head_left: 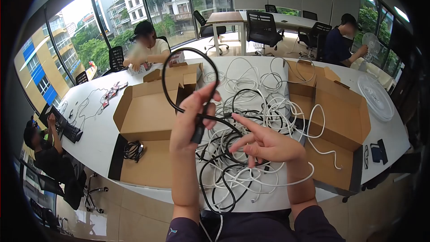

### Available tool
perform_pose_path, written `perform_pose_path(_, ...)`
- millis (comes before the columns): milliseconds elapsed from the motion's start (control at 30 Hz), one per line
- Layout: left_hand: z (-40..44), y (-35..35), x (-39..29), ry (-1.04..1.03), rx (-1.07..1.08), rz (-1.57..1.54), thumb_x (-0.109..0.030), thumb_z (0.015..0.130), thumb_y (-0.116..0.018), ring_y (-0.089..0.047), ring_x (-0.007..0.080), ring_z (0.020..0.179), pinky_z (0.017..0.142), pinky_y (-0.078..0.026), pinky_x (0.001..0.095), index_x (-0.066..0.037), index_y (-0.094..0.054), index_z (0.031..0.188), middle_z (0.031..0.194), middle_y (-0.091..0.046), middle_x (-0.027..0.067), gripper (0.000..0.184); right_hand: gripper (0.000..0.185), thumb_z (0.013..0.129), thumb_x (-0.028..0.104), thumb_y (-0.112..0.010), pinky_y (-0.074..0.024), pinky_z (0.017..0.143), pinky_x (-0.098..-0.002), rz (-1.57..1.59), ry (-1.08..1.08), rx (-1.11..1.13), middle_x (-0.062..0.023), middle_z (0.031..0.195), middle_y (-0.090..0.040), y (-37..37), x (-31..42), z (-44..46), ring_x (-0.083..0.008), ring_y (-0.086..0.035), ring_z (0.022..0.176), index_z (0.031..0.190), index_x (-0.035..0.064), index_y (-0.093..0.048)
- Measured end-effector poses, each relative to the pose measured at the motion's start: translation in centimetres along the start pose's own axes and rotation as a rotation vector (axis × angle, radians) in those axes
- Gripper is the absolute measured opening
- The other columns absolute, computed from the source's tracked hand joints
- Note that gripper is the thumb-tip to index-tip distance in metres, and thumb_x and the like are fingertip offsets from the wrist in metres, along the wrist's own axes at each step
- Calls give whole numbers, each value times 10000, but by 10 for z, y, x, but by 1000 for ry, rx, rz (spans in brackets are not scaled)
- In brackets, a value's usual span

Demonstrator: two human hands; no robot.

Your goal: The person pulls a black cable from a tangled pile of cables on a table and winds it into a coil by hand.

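My left hand (193,114) is closed around a black cable (190,49), which rises from it in a large loop. A black plug end (197,133) hangs below the fingers. From this hand the cable runs down to the right, into a tangle of white and black cables (233,141) on the table. Over the right side of that tangle is my right hand (271,145), fingers stretched and spread, close to the held cable. Whether its fingertips touch any strand is hard to tell.
Left of the tangle an open cardboard box (150,112) contains a coiled black cable (133,151). Another open box (336,121) stands right, a white cable draped into it. Clear plastic reels (375,97) and glasses (366,157) lie farther right. Several people sit around the white table (101,127).
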State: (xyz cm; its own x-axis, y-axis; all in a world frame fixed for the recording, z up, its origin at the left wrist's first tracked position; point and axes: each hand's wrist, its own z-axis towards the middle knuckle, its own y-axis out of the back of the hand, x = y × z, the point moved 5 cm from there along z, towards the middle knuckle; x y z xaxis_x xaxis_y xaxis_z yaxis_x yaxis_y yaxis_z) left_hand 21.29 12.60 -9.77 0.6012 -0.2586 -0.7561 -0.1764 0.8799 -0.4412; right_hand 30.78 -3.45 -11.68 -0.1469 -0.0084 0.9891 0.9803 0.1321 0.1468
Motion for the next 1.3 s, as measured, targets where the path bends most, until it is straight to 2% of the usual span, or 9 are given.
perform_pose_path(133, -4, -27, 17, 61, 182, 289, -377, 991, -490, -439, 56, 590, 501, -401, 221, 33, -487, 1340, 1208, -552, 103, 538, 827, 945, 426, -556, -496, 815, -267, -5, 199, -186, -168, 1440, -376, 18, -5, -1, -193, -570, 1127, 1507, 16, -108)
perform_pose_path(367, 0, -54, 39, 163, 226, 315, -352, 1033, -364, -424, 30, 537, 568, -493, 211, 10, -509, 1335, 1448, -369, 94, 493, 991, 807, 722, -522, -471, 844, -286, -42, 394, -561, -143, 1373, -469, 39, 12, -20, -211, -546, 1149, 1424, -32, -337)
perform_pose_path(533, -4, -64, 49, 169, 211, 356, -359, 1025, -402, -432, 45, 559, 548, -499, 223, 38, -547, 1284, 1263, -483, 98, 496, 607, 891, 421, -653, -438, 891, -264, -22, 549, -839, -82, 1138, -568, 45, 8, -22, -130, -541, 1041, 1266, -19, -468)
perform_pose_path(733, -5, -68, 77, 481, 258, 112, -298, 1004, -481, -519, 52, 507, 545, -525, 243, 27, -605, 1192, 832, -639, 44, 396, 494, 938, 44, -506, -476, 834, -242, -103, 683, -1057, -118, 1129, -559, 36, 26, -32, -132, -593, 950, 1398, -22, -340)
perform_pose_path(867, -4, -71, 93, 475, 315, 163, -245, 953, -588, -568, 51, 584, 526, -482, 195, -6, -632, 1174, 833, -644, 25, 328, 532, 922, -12, -450, -491, 646, -194, -43, 617, -1041, -154, 1151, -560, 41, 26, -33, -84, -602, 743, 1433, -6, -302)
perform_pose_path(967, -4, -65, 80, 303, 436, 556, -119, 879, -686, -618, 94, 926, 777, -518, 248, -3, -525, 1306, 1112, -642, 70, 471, 517, 905, -26, -440, -472, 631, -183, 133, 665, -956, -152, 1114, -580, 56, 18, -34, -62, -549, 684, 1412, -12, -342)
perform_pose_path(1067, -4, -48, 44, 270, 337, 379, -43, 813, -712, -512, 182, 1239, 1001, -434, 277, 22, -414, 1394, 1350, -523, 121, 656, 462, 901, -13, -429, -440, 595, -181, 293, 677, -953, -130, 1017, -599, 72, 11, -46, -55, -490, 648, 1361, -41, -411)
perform_pose_path(1167, 0, -24, 0, -55, 61, 410, -285, 816, -745, -545, 277, 1214, 1016, -433, 325, 47, -428, 1371, 1352, -505, 188, 720, 436, 902, -11, -417, -438, 586, -193, 455, 684, -943, -130, 1013, -605, 77, 10, -52, -68, -495, 652, 1335, -59, -437)
perform_pose_path(1300, -1, -29, 3, -207, 36, 684, -723, 829, -495, -401, 333, 1332, 1112, -277, 433, 24, -246, 1469, 1442, -384, 217, 1015, 422, 907, -5, -422, -455, 617, -196, 377, 662, -931, -148, 1033, -609, 72, 15, -53, -77, -531, 682, 1325, -54, -452)
